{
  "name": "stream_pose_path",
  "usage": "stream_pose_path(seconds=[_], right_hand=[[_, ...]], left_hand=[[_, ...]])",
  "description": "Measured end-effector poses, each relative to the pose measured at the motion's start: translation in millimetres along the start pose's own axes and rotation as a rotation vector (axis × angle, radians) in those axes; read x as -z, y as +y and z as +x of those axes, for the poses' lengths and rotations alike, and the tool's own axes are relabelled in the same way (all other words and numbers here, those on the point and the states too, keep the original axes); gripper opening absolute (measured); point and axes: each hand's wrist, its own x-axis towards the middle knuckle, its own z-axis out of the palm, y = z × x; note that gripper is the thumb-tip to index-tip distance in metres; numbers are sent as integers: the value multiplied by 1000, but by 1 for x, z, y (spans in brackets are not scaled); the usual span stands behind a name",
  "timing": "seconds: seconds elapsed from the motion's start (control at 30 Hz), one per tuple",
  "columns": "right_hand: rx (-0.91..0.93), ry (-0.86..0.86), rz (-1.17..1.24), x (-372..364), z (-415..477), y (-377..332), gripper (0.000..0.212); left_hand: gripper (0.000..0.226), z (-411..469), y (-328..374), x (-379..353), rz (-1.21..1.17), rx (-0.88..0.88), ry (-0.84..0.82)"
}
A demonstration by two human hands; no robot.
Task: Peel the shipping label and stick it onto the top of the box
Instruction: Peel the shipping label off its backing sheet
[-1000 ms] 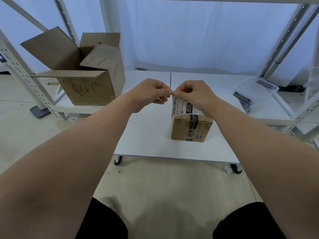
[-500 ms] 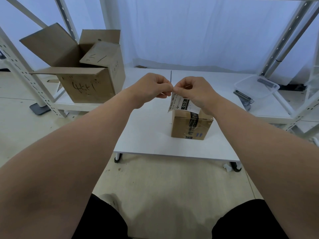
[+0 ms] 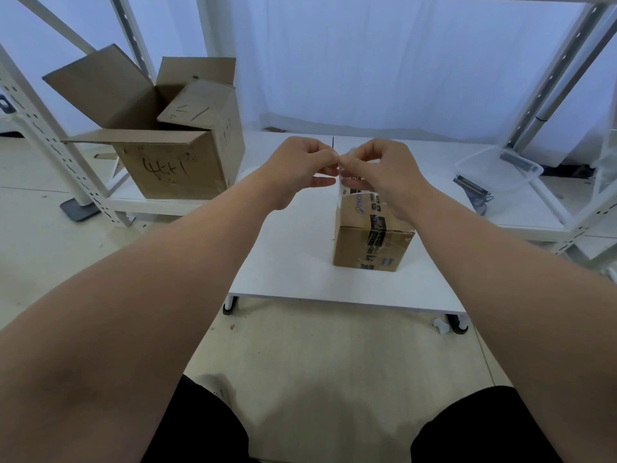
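A small taped cardboard box (image 3: 370, 242) stands on the low white table (image 3: 293, 262). Above its far edge my two hands meet, fingertips touching. My right hand (image 3: 380, 172) pinches the white shipping label (image 3: 349, 188), which hangs down behind the fingers, mostly hidden, with black print showing. My left hand (image 3: 300, 168) pinches the label's upper corner from the left. Whether the backing has separated from the label I cannot tell.
A large open cardboard box (image 3: 160, 135) with handwriting sits on a low shelf at the left. A clear plastic tray (image 3: 497, 167) and a dark tool (image 3: 470, 188) lie on the right shelf. White rack posts stand on both sides.
Both hands rose slightly and the label turned more upright, so less of its printed face shows. The box's top is now more exposed.
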Motion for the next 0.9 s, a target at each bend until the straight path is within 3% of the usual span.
stream_pose_path(seconds=[0.4, 0.9], right_hand=[[42, -1, 28, -4, -1, 0, 11], [54, -34, -86, -7, -4, -2, 13]], left_hand=[[11, 1, -5, -3, 42, -71, 80], [16, -1, -4, -4, 34, -25, 135]])
